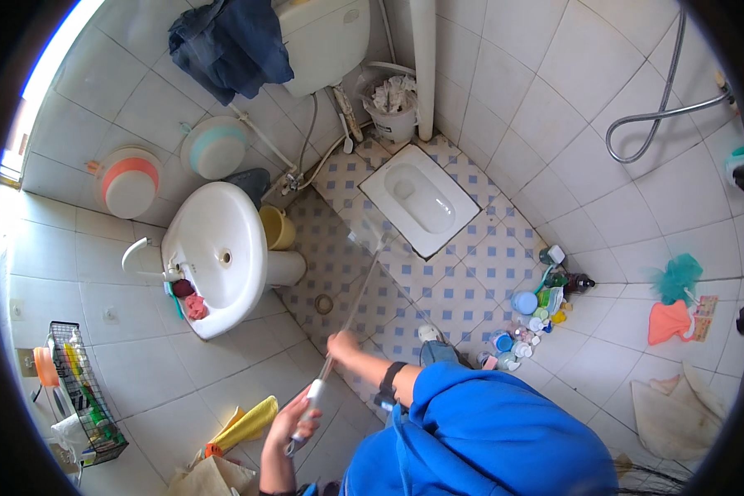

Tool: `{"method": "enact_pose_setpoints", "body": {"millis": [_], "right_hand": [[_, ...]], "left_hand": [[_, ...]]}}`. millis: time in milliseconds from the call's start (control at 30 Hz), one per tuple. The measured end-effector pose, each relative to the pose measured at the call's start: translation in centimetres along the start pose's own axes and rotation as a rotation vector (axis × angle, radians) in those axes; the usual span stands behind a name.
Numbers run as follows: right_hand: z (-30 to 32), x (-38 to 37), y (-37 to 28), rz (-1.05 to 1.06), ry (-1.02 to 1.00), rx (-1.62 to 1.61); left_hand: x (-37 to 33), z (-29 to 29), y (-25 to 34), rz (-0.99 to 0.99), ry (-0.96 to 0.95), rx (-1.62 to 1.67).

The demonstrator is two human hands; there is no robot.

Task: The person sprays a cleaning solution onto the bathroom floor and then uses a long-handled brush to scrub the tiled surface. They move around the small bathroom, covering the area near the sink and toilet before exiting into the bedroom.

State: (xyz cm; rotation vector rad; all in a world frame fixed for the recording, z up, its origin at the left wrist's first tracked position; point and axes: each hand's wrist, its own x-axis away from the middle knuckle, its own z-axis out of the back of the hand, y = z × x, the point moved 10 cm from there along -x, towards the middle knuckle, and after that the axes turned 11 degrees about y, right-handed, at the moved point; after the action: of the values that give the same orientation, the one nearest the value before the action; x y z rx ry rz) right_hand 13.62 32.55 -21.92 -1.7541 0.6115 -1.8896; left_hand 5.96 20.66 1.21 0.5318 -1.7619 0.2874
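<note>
I saw the left hand and right hand clasped around a pole slanting up to mid-frame, the right nearer its far end.

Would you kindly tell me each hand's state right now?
Left hand: closed, holding a long-handled tool by its white grip.
Right hand: closed around the same tool's shaft.

Around the white squat toilet, the blue-patterned tile floor carries a waste bin beyond it, a yellow bucket to its left, and clustered bottles to its near right.
</note>
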Motion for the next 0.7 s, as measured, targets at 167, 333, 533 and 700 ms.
{"method": "enact_pose_setpoints", "body": {"millis": [167, 333, 533, 700], "right_hand": [[4.5, -9.0, 1.1, 0.023, 0.116, 0.311], [-3.0, -6.5, 4.7, 0.101, -0.137, 0.768], [-9.8, 0.4, 3.9, -0.285, -0.284, 0.200], [-7.7, 1.9, 2.2, -0.114, -0.273, 0.211]], "left_hand": [[-7.8, -4.1, 0.3, 0.108, -0.157, 0.177], [-4.8, 0.1, 0.0, 0.124, -0.008, 0.062], [-0.3, 2.2, -0.1, 0.051, 0.028, 0.322], [1.0, 3.4, -2.9, 0.069, 0.054, 0.399]]}}
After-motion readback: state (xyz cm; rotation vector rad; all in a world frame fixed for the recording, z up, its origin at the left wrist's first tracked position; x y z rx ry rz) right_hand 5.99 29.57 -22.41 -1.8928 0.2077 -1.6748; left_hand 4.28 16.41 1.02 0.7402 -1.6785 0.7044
